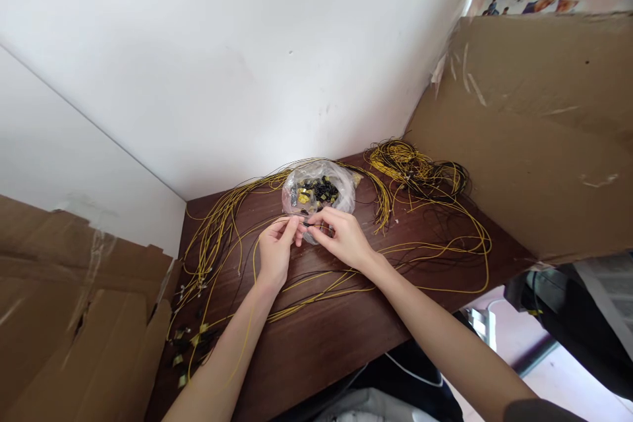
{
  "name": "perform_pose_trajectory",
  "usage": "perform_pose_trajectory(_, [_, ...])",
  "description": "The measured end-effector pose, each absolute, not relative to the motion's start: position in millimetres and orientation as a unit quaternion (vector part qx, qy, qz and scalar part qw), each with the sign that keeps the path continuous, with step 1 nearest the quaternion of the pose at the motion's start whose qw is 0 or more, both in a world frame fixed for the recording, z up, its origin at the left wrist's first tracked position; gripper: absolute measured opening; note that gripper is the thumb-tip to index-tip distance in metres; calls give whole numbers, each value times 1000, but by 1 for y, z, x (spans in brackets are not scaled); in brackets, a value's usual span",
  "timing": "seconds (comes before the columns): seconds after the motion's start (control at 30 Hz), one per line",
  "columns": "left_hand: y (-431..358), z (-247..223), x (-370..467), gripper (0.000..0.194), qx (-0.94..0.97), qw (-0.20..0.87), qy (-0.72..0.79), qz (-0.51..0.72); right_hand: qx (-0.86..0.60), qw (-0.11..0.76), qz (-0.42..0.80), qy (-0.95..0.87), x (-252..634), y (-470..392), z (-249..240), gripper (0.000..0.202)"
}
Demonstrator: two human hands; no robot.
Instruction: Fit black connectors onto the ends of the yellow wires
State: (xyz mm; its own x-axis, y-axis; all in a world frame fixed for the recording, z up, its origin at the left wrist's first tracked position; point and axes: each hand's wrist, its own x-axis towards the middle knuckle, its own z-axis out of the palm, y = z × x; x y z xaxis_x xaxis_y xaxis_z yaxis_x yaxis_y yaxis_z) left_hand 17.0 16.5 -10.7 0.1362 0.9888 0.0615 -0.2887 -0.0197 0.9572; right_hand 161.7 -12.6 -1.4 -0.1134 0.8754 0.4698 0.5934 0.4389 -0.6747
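Note:
My left hand [277, 247] is closed in a pinch on thin wires, and a yellow wire trails from it down over my left forearm. Facing it, my right hand [342, 236] pinches a small black piece [307, 225] at the wire ends; its exact kind is too small to tell. The fingertips of both hands nearly meet over the near edge of a clear plastic bag [346, 179]. Small black and yellow parts [324, 190] fill the bag's open top.
Yellow and black wires [217, 231] spread over the left of the brown table [341, 336]. A tangled wire coil [405, 168] lies at the back right. Cardboard sheets [534, 125] stand on both sides, with a white wall [247, 66] behind. Black pieces with yellow tags [195, 339] lie front left.

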Motion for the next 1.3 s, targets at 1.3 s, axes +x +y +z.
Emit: perform_pose_trajectory(1.3, [20,-17,14,20,502,563,376,539,-512,468,176,-699,165,-11,1,14])
